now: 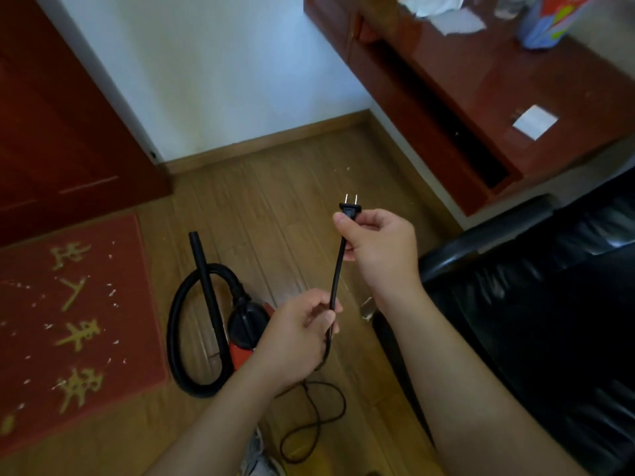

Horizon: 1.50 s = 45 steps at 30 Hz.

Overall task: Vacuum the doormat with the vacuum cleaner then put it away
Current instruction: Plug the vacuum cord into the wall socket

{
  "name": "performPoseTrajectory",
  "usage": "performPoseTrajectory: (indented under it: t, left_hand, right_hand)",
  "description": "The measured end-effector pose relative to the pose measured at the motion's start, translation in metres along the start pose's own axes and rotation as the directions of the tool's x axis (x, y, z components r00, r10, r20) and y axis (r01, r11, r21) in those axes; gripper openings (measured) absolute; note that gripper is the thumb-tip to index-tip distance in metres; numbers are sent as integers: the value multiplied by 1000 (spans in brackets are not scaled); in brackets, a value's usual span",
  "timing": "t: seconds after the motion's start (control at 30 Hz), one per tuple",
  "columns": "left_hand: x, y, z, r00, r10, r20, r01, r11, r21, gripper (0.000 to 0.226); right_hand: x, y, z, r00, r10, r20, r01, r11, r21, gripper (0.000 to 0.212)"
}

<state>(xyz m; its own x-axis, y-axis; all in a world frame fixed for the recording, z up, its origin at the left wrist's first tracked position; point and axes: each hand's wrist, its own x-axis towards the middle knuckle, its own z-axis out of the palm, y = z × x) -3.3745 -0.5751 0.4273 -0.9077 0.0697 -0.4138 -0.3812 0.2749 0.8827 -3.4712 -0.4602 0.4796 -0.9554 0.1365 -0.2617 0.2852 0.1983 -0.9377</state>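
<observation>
A small red and black vacuum cleaner [245, 326] lies on the wooden floor with its black hose [178, 338] looped and its nozzle tube [206, 280] pointing away from me. My right hand [381, 249] pinches the two-pin plug [350, 209] of its black power cord [335, 276], pins up. My left hand [299, 333] grips the same cord lower down, above the vacuum. The rest of the cord coils on the floor by my feet. The red doormat [68, 324] with gold characters lies at the left, sprinkled with small white scraps.
A dark red door [51, 115] stands at the left behind the mat. A glossy red-brown desk [481, 97] with papers and a box fills the upper right. A black leather chair [532, 304] sits close on the right. White wall and baseboard lie ahead.
</observation>
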Motion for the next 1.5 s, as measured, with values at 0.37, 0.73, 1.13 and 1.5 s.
performPoseTrajectory:
  t: [0.37,0.73,1.13,1.5]
  left_hand:
    - [-81,100,4,983,143,-113,-137,989,60,23]
    - [-162,167,18,960,198,-197,-189,980,64,25]
    - [-233,225,22,941,249,-230,-243,968,56,23]
    - [-267,253,-3,927,374,36,-375,925,60,21]
  right_hand:
    - [-58,-93,-59,980,-177,92,167,980,113,12]
    - [-122,-162,-98,943,-294,156,261,944,201,19]
    - [-185,-228,-135,936,-328,128,286,920,267,19]
    - [-233,-256,-147,922,-354,-154,383,889,252,11]
